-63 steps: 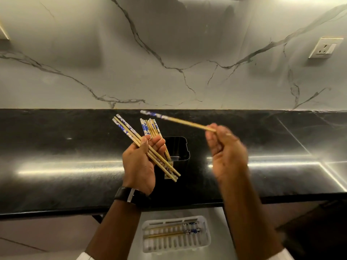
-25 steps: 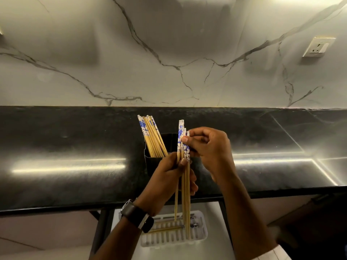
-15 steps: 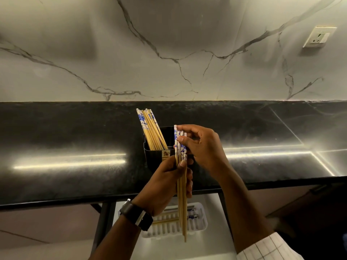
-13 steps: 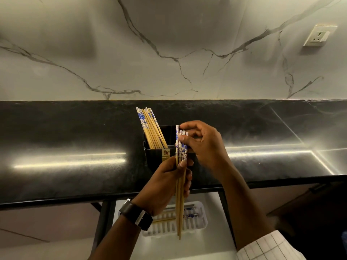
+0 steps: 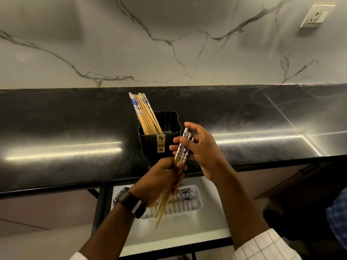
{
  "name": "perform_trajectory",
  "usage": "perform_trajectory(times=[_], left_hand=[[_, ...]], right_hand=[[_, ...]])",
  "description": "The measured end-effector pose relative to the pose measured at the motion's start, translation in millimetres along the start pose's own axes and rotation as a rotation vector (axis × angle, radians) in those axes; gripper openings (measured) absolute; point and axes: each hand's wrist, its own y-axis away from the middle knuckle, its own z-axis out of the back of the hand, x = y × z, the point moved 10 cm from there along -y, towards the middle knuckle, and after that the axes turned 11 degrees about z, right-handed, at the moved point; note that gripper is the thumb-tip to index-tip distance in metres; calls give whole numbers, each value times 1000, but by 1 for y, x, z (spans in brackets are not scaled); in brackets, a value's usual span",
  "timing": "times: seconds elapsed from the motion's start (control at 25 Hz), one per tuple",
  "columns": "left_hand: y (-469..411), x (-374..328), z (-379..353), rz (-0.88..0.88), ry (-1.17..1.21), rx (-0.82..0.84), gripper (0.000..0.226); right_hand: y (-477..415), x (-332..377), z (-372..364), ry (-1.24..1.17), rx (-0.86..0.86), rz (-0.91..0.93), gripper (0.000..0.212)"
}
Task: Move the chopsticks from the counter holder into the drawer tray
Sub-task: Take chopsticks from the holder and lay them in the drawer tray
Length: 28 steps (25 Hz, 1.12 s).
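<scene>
A black square holder (image 5: 159,128) stands on the black counter (image 5: 56,128) with several blue-topped bamboo chopsticks (image 5: 144,113) leaning to its left side. My left hand (image 5: 161,181) grips a bundle of chopsticks (image 5: 165,201) around the middle, tips pointing down and to the left. My right hand (image 5: 199,149) holds the bundle's patterned tops with loosely curled fingers. Below the counter edge, a white slotted tray (image 5: 195,205) lies in the open drawer (image 5: 210,228) with a few chopsticks in it, partly hidden by my left hand.
A marble wall rises behind the counter, with a wall socket (image 5: 317,15) at the upper right. A dark metal leg (image 5: 101,207) runs down left of the drawer. A checked sleeve (image 5: 338,212) shows at the far right edge.
The held bundle has tilted from upright to slanting, and both hands have shifted slightly right and lower. My right fingers have loosened on the tops. The camera has moved nearer.
</scene>
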Motion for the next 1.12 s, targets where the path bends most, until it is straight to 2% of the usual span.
perform_trajectory(times=[0.12, 0.28, 0.4, 0.48, 0.56, 0.64, 0.72, 0.8, 0.88, 0.96, 1.0, 1.12], left_hand=[[-7, 32, -1, 110, -55, 31, 27], [-17, 70, 4, 214, -82, 43, 29], [-23, 85, 2, 251, -68, 88, 29], [-24, 93, 7, 271, -165, 85, 31], [-19, 105, 26, 284, -354, 76, 31], [-11, 121, 55, 285, -406, 47, 30], [-3, 133, 81, 252, -247, -90, 32], [2, 147, 91, 217, 48, -321, 39], [2, 171, 88, 219, 454, -508, 53], [-4, 190, 82, 226, 915, -589, 65], [-7, 196, 82, 230, 1045, -620, 65], [-13, 204, 85, 239, 959, -739, 49]], right_hand=[[25, -42, 10, -181, -52, -141, 50], [44, -76, 10, 0, -42, -113, 32], [52, -95, 16, -48, -59, -167, 28], [59, -108, 36, -190, -207, -229, 30], [77, -129, 68, -362, -510, -313, 35], [99, -152, 92, -452, -739, -392, 43], [118, -169, 96, -466, -831, -460, 47], [131, -185, 90, -489, -903, -503, 47], [139, -194, 80, -487, -936, -514, 44], [140, -199, 67, -455, -892, -500, 37], [140, -200, 62, -440, -864, -488, 34], [135, -199, 56, -368, -790, -461, 30]])
